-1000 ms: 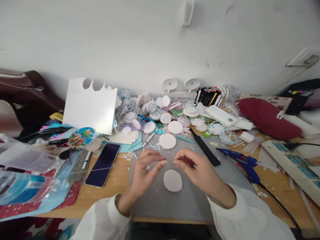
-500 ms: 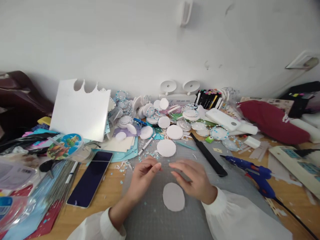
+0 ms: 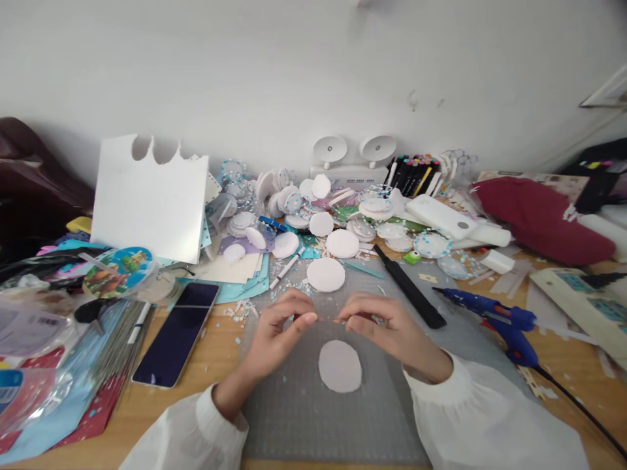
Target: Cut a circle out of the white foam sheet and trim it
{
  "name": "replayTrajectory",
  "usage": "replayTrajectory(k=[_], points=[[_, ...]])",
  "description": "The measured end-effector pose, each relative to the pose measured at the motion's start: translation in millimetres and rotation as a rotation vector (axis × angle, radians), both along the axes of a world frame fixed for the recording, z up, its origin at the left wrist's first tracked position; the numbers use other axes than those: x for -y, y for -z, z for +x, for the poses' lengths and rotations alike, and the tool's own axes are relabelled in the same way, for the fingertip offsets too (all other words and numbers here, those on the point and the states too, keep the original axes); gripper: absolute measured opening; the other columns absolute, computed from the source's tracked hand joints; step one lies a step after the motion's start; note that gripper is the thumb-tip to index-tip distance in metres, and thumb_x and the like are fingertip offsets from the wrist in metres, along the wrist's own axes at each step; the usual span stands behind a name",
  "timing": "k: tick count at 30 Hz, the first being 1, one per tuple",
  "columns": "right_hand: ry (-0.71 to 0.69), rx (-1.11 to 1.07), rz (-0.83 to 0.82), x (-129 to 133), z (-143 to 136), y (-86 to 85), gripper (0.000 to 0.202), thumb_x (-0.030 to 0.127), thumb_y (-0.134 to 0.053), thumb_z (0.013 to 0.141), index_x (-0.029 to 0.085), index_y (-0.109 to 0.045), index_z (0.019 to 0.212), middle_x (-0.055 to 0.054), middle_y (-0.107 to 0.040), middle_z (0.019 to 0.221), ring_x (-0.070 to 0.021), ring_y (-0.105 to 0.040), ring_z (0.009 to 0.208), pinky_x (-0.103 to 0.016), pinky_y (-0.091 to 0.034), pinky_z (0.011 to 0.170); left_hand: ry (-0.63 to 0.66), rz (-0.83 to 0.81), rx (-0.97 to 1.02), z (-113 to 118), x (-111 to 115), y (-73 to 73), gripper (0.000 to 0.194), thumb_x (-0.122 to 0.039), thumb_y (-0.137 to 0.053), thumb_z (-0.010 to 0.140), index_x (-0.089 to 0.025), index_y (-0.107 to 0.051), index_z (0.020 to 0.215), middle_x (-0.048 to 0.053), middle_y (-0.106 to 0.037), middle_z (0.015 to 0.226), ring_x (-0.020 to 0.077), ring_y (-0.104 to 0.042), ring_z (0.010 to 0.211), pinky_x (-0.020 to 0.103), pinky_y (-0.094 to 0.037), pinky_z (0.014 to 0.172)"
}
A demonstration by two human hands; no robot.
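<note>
My left hand (image 3: pixel 284 329) is raised over the grey cutting mat (image 3: pixel 304 427), thumb and fingertips pinched; whatever lies between them is too small to make out. Facing it across a small gap, my right hand (image 3: pixel 379 323) has its thumb and fingers closed, also on something too thin or small to tell. Below and between the hands, a white foam disc (image 3: pixel 340 366) lies flat on the mat. Another white disc (image 3: pixel 326 275) rests just beyond my fingertips, at the front of a row of discs running back towards the wall.
A blue glue gun (image 3: pixel 494 316) and a black tool (image 3: pixel 411 287) lie to the right, a power strip (image 3: pixel 582 313) beyond. On the left are a phone (image 3: pixel 176 336), a bundle of wires (image 3: pixel 115 356) and a white foam board (image 3: pixel 149 202). Decorated discs crowd the back.
My right hand's thumb and fingers have come together, and the hand has shifted slightly right. My left hand remains pinched. The view has tilted down a little.
</note>
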State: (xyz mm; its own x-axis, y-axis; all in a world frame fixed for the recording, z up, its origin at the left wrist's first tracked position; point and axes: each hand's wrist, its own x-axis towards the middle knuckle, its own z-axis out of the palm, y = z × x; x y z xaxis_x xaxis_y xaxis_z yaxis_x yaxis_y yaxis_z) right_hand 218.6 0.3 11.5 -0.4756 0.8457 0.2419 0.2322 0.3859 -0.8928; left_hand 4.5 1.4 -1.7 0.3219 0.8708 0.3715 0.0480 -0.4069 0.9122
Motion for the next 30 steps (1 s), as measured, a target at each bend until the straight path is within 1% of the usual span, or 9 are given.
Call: replayTrajectory(k=[7,11,13,15,17,21,25,27,30], points=[[-0.033,0.051,0.178,3.5,-4.6,-0.4,0.018,0.034,-0.068,0.081,0.017,-0.066,0.09,-0.002,-0.062,0.073,-0.0114,-0.054,0.067,-0.023,-0.04,0.057,-0.054,-0.059,0.048,1.4,-0.1,2.7,0.021,-0.03,-0.058,0.087,-0.016,-0.066,0.074,0.004,-0.059,0.074,0.0154,-0.055,0.075,0.028,-0.042,0.071],[0.047,0.086,0.478,8.1,-10.3,4.7,0.009,0.023,-0.069,0.081,0.017,-0.063,0.086,0.0,-0.062,0.069,-0.0114,-0.057,0.067,-0.024,-0.043,0.062,-0.05,-0.096,0.077,-0.2,2.0,0.9,0.025,-0.031,-0.06,0.086,-0.015,-0.064,0.066,0.001,-0.058,0.066,0.0124,-0.051,0.067,0.025,-0.039,0.065],[0.136,0.172,0.678,11.2,-12.3,8.8,0.006,0.014,-0.066,0.082,0.017,-0.062,0.086,-0.001,-0.064,0.07,-0.0116,-0.057,0.065,-0.025,-0.043,0.061,-0.027,-0.118,0.11,-0.1,3.1,2.5,0.028,-0.03,-0.06,0.086,-0.015,-0.063,0.063,0.001,-0.058,0.062,0.0118,-0.05,0.065,0.025,-0.038,0.064],[0.245,0.282,0.883,14.0,-13.4,12.9,0.013,0.008,-0.065,0.081,0.017,-0.063,0.089,-0.002,-0.067,0.072,-0.0123,-0.057,0.063,-0.026,-0.042,0.06,0.0,-0.162,0.15,0.3,4.2,5.8,0.03,-0.03,-0.06,0.086,-0.016,-0.063,0.061,0.001,-0.057,0.06,0.012,-0.049,0.064,0.025,-0.037,0.064],[0.318,0.355,1.008,15.9,-13.8,15.8,0.018,0.007,-0.066,0.079,0.017,-0.063,0.093,-0.002,-0.068,0.073,-0.0132,-0.056,0.061,-0.028,-0.042,0.06,0.025,-0.212,0.182,0.1,5.2,8.7,0.032,-0.03,-0.059,0.087,-0.016,-0.064,0.06,0.001,-0.054,0.057,0.0122,-0.048,0.063,0.026,-0.036,0.063],[0.302,0.333,0.918,16.7,-14.0,14.5,0.009,0.011,-0.062,0.083,0.018,-0.062,0.088,-0.003,-0.068,0.073,-0.0137,-0.057,0.062,-0.028,-0.041,0.061,0.176,-0.292,0.213,-4.3,7.2,6.1,0.032,-0.033,-0.057,0.088,-0.015,-0.068,0.063,0.003,-0.053,0.061,0.0126,-0.049,0.064,0.026,-0.035,0.062],[0.272,0.195,0.767,17.1,-11.6,7.6,0.007,0.012,-0.056,0.086,0.017,-0.06,0.088,-0.003,-0.064,0.07,-0.0131,-0.054,0.061,-0.026,-0.04,0.058,0.403,-0.372,0.277,-7.6,8.2,-3.4,0.022,-0.033,-0.062,0.083,-0.015,-0.073,0.085,0.007,-0.062,0.074,0.0167,-0.056,0.069,0.028,-0.042,0.065],[0.238,0.117,0.676,18.0,-9.2,4.9,0.009,0.01,-0.054,0.086,0.017,-0.059,0.086,-0.002,-0.06,0.067,-0.0119,-0.051,0.059,-0.025,-0.038,0.056,0.365,-0.372,0.236,-5.6,8.1,-5.3,0.017,-0.028,-0.064,0.083,-0.016,-0.074,0.089,0.007,-0.063,0.075,0.016,-0.057,0.07,0.027,-0.044,0.066],[0.164,0.06,0.543,19.4,-6.3,3.2,0.01,0.01,-0.05,0.086,0.016,-0.057,0.081,0.0,-0.053,0.062,-0.0105,-0.044,0.055,-0.025,-0.032,0.053,0.22,-0.343,0.2,-0.3,7.0,-2.6,0.014,-0.02,-0.068,0.08,-0.02,-0.073,0.093,0.004,-0.063,0.079,0.0126,-0.055,0.071,0.023,-0.044,0.064]])
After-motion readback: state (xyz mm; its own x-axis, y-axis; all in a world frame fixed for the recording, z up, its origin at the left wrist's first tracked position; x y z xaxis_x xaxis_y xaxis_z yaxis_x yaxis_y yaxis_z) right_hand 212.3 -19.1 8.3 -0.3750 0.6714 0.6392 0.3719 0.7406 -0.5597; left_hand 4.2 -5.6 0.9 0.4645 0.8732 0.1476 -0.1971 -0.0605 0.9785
